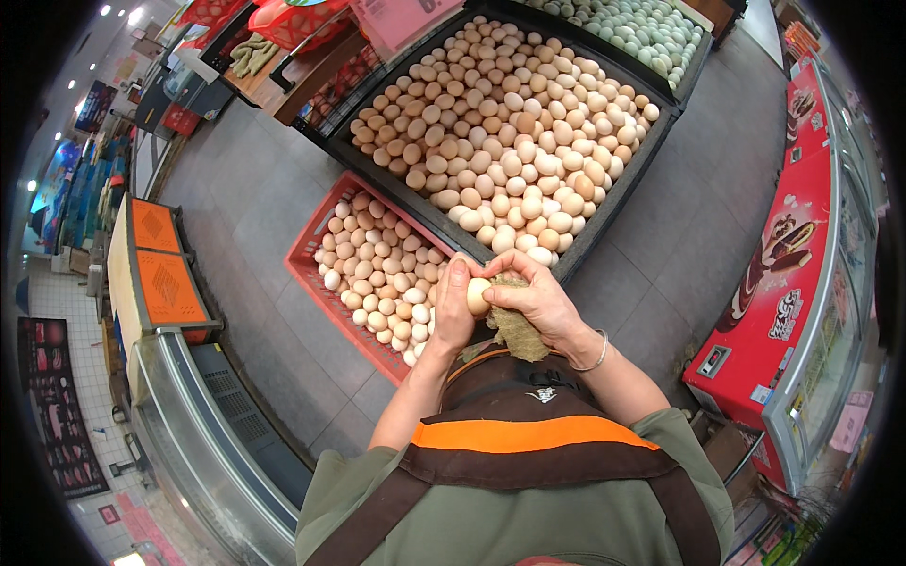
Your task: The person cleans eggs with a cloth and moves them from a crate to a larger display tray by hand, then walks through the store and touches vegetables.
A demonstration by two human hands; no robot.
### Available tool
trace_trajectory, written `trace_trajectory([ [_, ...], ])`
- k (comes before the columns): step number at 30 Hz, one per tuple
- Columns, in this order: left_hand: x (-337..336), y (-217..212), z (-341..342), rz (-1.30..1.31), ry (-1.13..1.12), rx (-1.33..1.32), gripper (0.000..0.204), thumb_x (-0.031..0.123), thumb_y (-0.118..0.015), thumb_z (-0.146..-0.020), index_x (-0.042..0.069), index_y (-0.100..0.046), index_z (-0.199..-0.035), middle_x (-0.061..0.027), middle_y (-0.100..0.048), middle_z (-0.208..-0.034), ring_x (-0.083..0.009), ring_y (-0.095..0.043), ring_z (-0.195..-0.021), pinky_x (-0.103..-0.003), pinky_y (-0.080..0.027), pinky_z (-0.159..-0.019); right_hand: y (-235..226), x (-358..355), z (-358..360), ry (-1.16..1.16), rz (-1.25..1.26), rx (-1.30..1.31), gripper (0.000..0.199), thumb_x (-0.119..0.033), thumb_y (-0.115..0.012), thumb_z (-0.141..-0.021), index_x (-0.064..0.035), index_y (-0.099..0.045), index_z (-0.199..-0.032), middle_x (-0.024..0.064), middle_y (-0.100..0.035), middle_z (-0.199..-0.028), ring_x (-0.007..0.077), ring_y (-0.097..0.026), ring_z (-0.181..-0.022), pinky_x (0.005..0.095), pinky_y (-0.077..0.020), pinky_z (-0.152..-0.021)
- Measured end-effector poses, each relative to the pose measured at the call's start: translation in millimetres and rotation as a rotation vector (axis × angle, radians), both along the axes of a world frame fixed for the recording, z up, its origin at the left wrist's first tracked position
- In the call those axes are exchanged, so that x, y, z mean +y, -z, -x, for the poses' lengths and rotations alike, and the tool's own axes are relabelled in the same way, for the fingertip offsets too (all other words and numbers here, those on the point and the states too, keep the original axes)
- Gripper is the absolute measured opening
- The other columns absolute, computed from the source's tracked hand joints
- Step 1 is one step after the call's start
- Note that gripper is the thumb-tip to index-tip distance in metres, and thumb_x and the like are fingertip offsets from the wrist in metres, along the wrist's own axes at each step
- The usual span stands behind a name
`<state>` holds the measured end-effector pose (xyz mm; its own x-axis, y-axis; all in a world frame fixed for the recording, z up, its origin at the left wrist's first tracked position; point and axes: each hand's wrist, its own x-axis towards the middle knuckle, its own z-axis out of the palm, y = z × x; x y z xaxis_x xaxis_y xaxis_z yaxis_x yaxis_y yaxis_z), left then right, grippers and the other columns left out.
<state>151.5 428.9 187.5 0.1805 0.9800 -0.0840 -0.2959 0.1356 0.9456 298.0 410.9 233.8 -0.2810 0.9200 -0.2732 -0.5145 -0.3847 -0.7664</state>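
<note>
- In the head view, the person's two hands met at the middle of the scene, low in front of the body, around a single pale egg (pixel 479 296).
- The left hand (pixel 453 300) was partly closed, its fingers drawn together and bent against the egg's left side; how far they wrapped behind it could not be told.
- The right hand (pixel 538 302) gripped the egg from the other side, thumb against the shell and index finger arched above it, leaving a small gap between them.
- An olive-tan cloth (pixel 517 330) was bunched in the right hand as well, its loose end hanging below the palm; its folds partly hid the lower fingers.
- A thin silvery bracelet (pixel 602 351) circled the right wrist.
- Just beyond the left hand, a red crate (pixel 316 294) stood on the floor (pixel 283 217), filled with brown and cream eggs.
- The held egg was near the crate's right side, close to the front corner of a large black bin (pixel 618 196) piled with similar eggs.
- Farther off, pale green eggs (pixel 637 33) lay heaped behind that pile.
</note>
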Motion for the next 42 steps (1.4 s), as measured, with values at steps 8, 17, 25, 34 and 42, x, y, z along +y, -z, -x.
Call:
trace_trajectory([
  [8, 1, -6, -1, -0.007, 0.014, -0.014, 0.04, 0.037, -0.031, -0.104, 0.008, -0.05, -0.085, -0.0018, -0.051, -0.071, -0.0073, -0.045, -0.056, -0.021, -0.036, -0.049, -5, -1, -1, -0.005, -0.031, -0.045, 0.027, -0.005, -0.068, -0.082, -0.0043, -0.055, -0.105, 0.0032, -0.057, -0.101, 0.0084, -0.056, -0.09, 0.0224, -0.0477, -0.079],
  [17, 0, -30, -4, 0.319, 0.067, -0.338, 0.039, 0.041, -0.031, -0.104, 0.009, -0.049, -0.091, -0.0039, -0.053, -0.066, -0.0068, -0.037, -0.042, -0.019, -0.025, -0.036, -18, -3, -9, 0.086, -0.081, -0.116, 0.032, -0.001, -0.062, -0.079, -0.0013, -0.056, -0.11, 0.0049, -0.06, -0.103, 0.0091, -0.058, -0.091, 0.0242, -0.0496, -0.08],
  [25, 0, 12, -14, 0.061, -0.145, 0.008, 0.034, 0.028, -0.027, -0.105, 0.004, -0.051, -0.098, -0.0067, -0.052, -0.094, -0.0146, -0.05, -0.089, -0.029, -0.043, -0.082, 3, 0, 19, 0.417, -0.767, -0.991, 0.025, -0.017, -0.07, -0.082, -0.0067, -0.07, -0.104, 0.0091, -0.051, -0.084, 0.022, -0.051, -0.07, 0.0309, -0.0457, -0.068],
  [34, 3, 0, -16, -0.082, -0.205, 0.159, 0.037, 0.027, -0.026, -0.105, 0.001, -0.052, -0.097, -0.0072, -0.053, -0.09, -0.0151, -0.048, -0.081, -0.03, -0.042, -0.077, 9, 26, 22, 0.32, -0.421, -0.737, 0.018, -0.015, -0.063, -0.089, 0.0026, -0.06, -0.091, 0.0159, -0.061, -0.084, 0.0271, -0.06, -0.076, 0.0352, -0.0473, -0.069],
  [42, 20, 3, -11, 0.141, -0.287, 0.011, 0.043, 0.036, -0.023, -0.106, 0.005, -0.049, -0.092, -0.0085, -0.057, -0.081, -0.0133, -0.052, -0.067, -0.029, -0.046, -0.064, 21, -17, 27, 0.401, -0.769, -0.847, 0.011, -0.003, -0.071, -0.081, -0.0013, -0.063, -0.088, 0.0094, -0.054, -0.074, 0.0202, -0.056, -0.065, 0.0307, -0.0444, -0.06],
])
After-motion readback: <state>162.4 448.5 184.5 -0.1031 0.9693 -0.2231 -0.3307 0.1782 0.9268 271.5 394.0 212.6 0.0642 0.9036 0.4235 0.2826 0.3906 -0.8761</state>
